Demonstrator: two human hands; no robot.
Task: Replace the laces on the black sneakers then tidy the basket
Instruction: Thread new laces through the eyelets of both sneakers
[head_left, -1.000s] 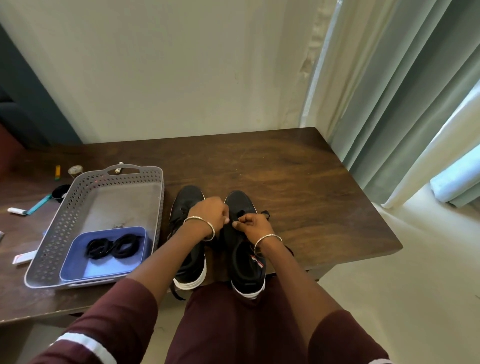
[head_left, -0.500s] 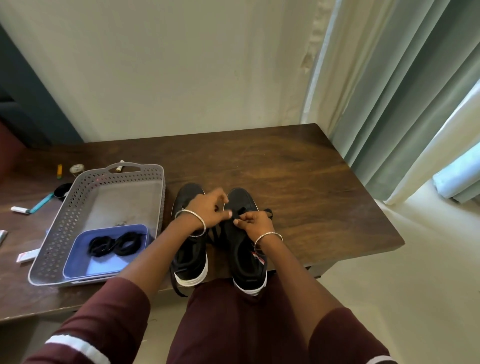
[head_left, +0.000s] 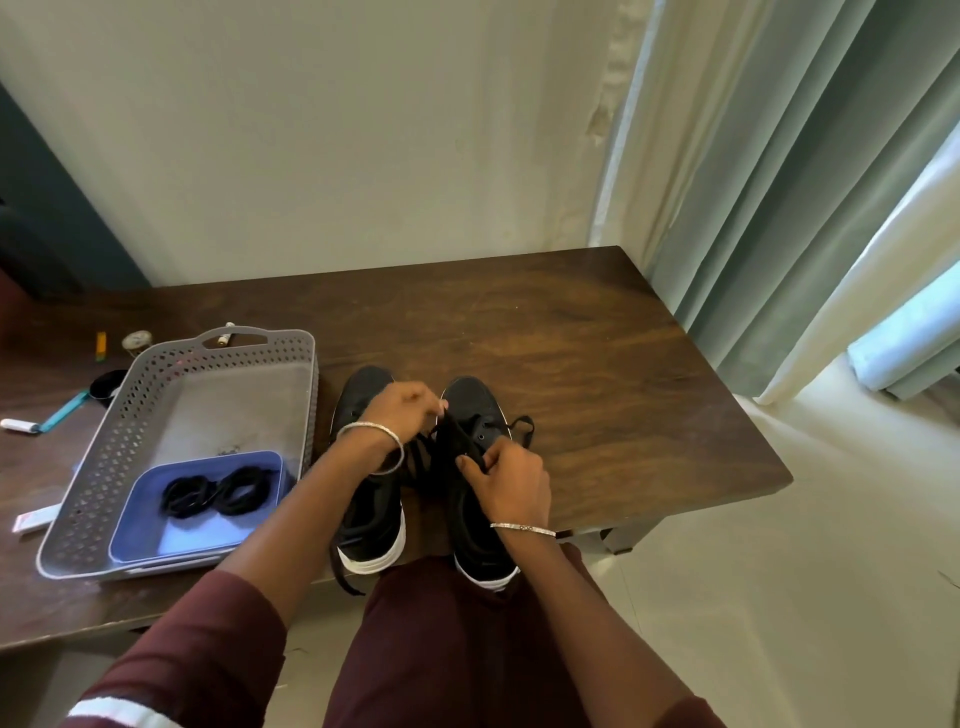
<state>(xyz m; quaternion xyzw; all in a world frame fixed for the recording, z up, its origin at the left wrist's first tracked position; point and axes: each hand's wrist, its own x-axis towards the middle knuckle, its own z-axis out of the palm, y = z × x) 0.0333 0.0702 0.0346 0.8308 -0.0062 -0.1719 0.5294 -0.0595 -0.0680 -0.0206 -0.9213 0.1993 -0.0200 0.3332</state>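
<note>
In the head view, the person is working over the black sneakers, which are standing side by side, toes pointing away, at the near edge of the wooden table (head_left: 571, 353). The left hand (head_left: 408, 415) is pinching a strand of the black lace (head_left: 445, 434) above the right sneaker (head_left: 470, 397). The right hand (head_left: 511, 483) is gripping dark material at that shoe's throat; whether that is lace or tongue cannot be told. A second ago the two hands were huddling together over the eyelets. Now the left hand is sitting higher and farther away, with the strand stretching up from the shoe, while a slack loop is lying just right of the eyelets. That suggests the lace is being drawn through an eyelet, so the lacing step is probably underway rather than finished. The left sneaker (head_left: 363, 387) is standing untouched, a lace end dangling past the near edge. To the left, the grey basket (head_left: 156, 374) is holding a blue tray (head_left: 171, 540) with coiled laces (head_left: 218, 491), so tidying is not yet begun.
</note>
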